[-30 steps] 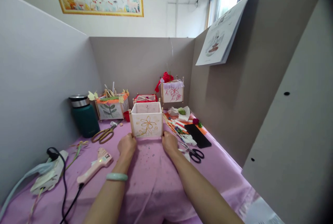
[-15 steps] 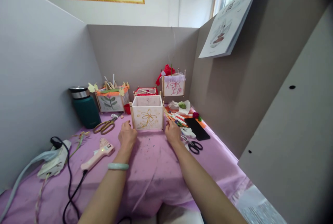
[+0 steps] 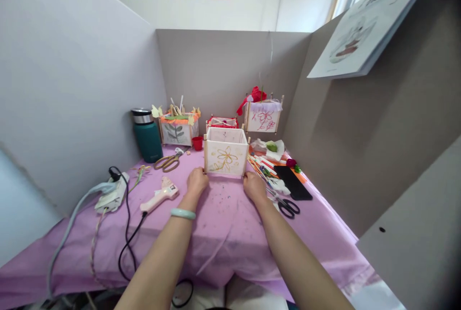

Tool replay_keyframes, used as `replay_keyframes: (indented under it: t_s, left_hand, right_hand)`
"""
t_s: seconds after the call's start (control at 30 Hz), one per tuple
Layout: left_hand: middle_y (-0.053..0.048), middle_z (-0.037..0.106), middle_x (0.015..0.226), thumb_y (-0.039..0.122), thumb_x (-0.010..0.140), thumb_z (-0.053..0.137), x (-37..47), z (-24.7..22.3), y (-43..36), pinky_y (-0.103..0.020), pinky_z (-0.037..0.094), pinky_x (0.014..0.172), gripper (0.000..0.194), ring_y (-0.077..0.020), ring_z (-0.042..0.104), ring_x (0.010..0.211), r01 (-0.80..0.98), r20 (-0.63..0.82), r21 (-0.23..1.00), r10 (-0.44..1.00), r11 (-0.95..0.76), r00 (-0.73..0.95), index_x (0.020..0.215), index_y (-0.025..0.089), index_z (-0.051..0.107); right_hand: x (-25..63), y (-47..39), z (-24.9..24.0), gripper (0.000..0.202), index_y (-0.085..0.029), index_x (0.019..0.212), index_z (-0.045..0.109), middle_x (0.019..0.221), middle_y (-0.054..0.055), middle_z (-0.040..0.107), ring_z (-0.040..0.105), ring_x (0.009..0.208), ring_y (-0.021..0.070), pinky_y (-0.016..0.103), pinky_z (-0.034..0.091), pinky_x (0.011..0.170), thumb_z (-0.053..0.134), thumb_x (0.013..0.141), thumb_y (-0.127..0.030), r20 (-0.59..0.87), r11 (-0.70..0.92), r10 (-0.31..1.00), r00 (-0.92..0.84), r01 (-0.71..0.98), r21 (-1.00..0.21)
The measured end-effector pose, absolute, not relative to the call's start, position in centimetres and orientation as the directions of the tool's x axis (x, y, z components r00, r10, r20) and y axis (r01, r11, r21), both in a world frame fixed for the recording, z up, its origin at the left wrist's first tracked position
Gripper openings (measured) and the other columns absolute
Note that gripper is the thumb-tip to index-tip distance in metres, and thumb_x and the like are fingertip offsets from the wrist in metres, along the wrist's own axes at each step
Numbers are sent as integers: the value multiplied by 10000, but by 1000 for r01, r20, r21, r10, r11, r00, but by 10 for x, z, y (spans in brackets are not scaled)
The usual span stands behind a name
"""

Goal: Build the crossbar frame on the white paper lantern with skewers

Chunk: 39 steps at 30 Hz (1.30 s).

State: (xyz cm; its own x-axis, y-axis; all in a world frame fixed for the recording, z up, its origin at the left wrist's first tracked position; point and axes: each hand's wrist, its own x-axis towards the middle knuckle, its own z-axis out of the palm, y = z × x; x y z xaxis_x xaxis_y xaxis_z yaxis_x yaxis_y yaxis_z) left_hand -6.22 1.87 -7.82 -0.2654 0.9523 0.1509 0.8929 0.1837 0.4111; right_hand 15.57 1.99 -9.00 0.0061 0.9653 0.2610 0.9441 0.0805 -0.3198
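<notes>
Lettering on the green bottle (image 3: 148, 142), far left, and the hanging calendar (image 3: 367, 31), far right, is too small or blurred to read. Mid-table, the white box (image 3: 226, 161) with a yellow flower stands upright. The person's left hand (image 3: 197, 182) and right hand (image 3: 255, 186) curl at its lower near corners; whether they grasp it cannot be told. Speckled purple tablecloth (image 3: 223, 219) gives open room toward the near edge; black-handled scissors (image 3: 289, 208) crowd the right hand.

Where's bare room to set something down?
Purple cloth between left hand and right hand, before the flower box: specked, otherwise bare. Also nearside of the black-handled scissors. Crowded: right of the box, around the black slab.
</notes>
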Motion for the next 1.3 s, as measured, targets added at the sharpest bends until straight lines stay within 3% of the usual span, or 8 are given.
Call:
replay_keyframes:
  t_s: [1.3]
  left_hand:
    - [-76,610,1126,331,879,559,-71,-79,22,-408,504,845,268,-203,596,994,813,52,559,972,163,-231,1089,169,597]
  right_hand:
    - [156,21,-94,329,-204,1070,664,1078,93,668,615,955,209,274,410,752,391,914,-302,263,79,965,2,952,-297]
